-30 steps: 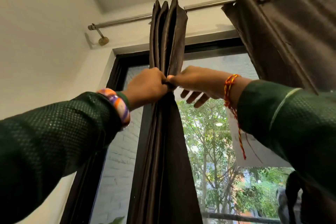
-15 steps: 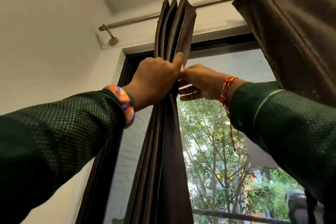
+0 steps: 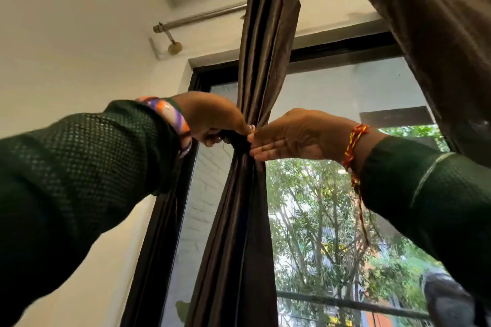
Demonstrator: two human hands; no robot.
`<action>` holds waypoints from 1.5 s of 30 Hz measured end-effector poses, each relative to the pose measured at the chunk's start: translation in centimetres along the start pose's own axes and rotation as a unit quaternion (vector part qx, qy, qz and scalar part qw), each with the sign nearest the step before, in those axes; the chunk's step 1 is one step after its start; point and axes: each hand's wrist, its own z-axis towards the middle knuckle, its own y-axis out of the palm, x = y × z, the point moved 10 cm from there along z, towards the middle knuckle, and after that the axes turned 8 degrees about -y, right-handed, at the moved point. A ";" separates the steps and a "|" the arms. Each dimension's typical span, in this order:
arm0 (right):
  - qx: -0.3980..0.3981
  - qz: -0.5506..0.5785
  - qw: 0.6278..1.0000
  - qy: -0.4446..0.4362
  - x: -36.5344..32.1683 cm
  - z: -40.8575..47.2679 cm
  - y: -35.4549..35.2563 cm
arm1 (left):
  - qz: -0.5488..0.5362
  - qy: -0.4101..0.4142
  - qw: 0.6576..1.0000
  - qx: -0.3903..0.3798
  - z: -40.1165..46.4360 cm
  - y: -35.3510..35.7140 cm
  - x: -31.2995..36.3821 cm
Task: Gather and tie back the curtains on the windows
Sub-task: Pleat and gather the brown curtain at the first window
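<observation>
The brown curtain point(image 3: 265, 42), pleated into a narrow bunch, hangs from the rod point(image 3: 207, 16) before the window. Left hand point(image 3: 212, 119) clenches the bunch at its waist; right hand point(image 3: 297, 135) lays straight fingers against it. Fabric looks light, soft and slippery, best grasped there. Open glass lies to the right, the window frame close on the left.

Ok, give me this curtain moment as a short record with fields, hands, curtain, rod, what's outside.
left hand: grips the gathered curtain at its pinched waist
right hand: fingers straight, tips against the same waist from the other side
gathered curtain: dark brown, folded into tight pleats, hanging from the rod
second curtain: same colour, hanging loose at upper right
curtain rod: metal, on a wall bracket
window: dark frame, green trees outside
tie: none clearly visible
</observation>
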 end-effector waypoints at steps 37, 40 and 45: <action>0.057 -0.127 0.990 0.019 6.7 -1.6 -7.1 | -0.166 0.006 0.983 0.076 3.9 1.7 -4.4; 0.048 -0.135 0.988 0.056 9.6 -1.7 -6.5 | -0.114 -0.009 0.992 0.050 4.8 4.6 -4.5; 0.028 -0.153 0.981 0.112 16.3 -1.9 -4.1 | -0.116 -0.062 0.990 -0.055 6.3 13.9 -6.4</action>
